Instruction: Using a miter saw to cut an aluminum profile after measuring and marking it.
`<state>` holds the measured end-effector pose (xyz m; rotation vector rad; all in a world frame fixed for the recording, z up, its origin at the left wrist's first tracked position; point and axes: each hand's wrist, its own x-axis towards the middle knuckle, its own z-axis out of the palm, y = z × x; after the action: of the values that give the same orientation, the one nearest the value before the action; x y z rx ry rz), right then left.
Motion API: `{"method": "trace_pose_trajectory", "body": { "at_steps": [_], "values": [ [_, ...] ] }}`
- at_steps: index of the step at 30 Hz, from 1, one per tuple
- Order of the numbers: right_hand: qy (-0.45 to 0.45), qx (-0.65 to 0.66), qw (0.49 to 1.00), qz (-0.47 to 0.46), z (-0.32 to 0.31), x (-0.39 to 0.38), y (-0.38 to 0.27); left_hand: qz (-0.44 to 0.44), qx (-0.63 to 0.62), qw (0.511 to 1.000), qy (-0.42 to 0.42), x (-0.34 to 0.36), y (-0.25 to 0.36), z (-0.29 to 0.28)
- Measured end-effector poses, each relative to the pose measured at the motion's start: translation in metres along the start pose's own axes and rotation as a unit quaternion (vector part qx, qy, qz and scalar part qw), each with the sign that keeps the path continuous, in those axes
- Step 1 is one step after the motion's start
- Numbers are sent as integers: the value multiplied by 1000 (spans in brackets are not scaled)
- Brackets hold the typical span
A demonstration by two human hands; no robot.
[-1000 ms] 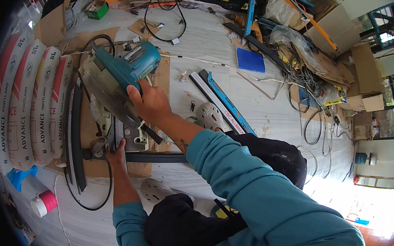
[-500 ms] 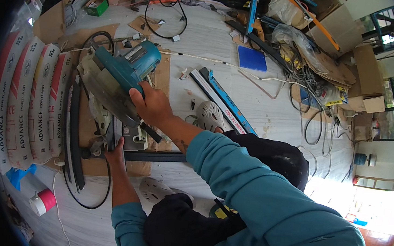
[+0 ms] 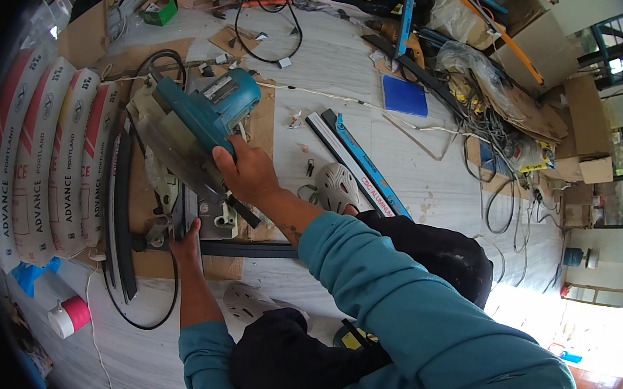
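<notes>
A teal miter saw (image 3: 232, 99) stands on cardboard at the left of the floor, its head and blade guard slanting over the base. My right hand (image 3: 248, 170) is wrapped around the saw's handle. Down at the saw's base, my left hand (image 3: 188, 246) grips a narrow metal profile (image 3: 190, 206) lying beside the fence; its fingers are partly hidden. A silver clamp (image 3: 157, 233) sits just left of that hand. The blade's edge is hidden by the guard and the saw head. A dark metal bar (image 3: 249, 250) runs rightward from the base.
Upright cement sacks (image 3: 37, 163) line the left side, beside long dark profiles (image 3: 123, 230). A blue level and pale profiles (image 3: 363, 158) lie by my shoe (image 3: 339, 186). Cables (image 3: 500, 200) and cardboard boxes (image 3: 588, 119) crowd the right. A pink-and-white roll (image 3: 69, 316) is near left.
The whole view has shifted slightly. Both hands keep their holds, and the saw head stays at about the same height.
</notes>
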<state>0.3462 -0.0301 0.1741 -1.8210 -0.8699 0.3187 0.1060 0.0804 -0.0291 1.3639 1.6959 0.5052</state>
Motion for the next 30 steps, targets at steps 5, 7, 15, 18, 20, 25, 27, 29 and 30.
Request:
{"method": "trace_pose_trajectory", "body": {
  "at_steps": [5,7,15,18,20,25,27,29,30],
  "values": [
    [14,-5,1000,-10,1,-3,18,29,-13,999,8,7,-5,8],
    [4,9,1000,-7,3,2,2,50,-18,998,-42,21,-20,-4],
    [-65,-117,988,70,-13,71,-104,32,60,998,-13,-6,-2,-6],
    [-66,-187,977,82,-8,101,-139,28,18,999,-26,-1,-8,-8],
    [-85,-209,974,30,-7,128,-139,26,0,999,-40,-6,-2,-7],
    [-153,-173,972,32,1,170,-165,25,139,989,-37,-45,7,-37],
    [-161,-156,974,32,5,179,-171,53,169,984,-10,-61,-15,-59],
    [-136,-163,975,-71,5,185,-170,20,34,992,-118,-85,-24,-81],
    [-144,-152,975,-71,5,183,-174,36,-38,989,-138,-106,-22,-94]
  ]
}}
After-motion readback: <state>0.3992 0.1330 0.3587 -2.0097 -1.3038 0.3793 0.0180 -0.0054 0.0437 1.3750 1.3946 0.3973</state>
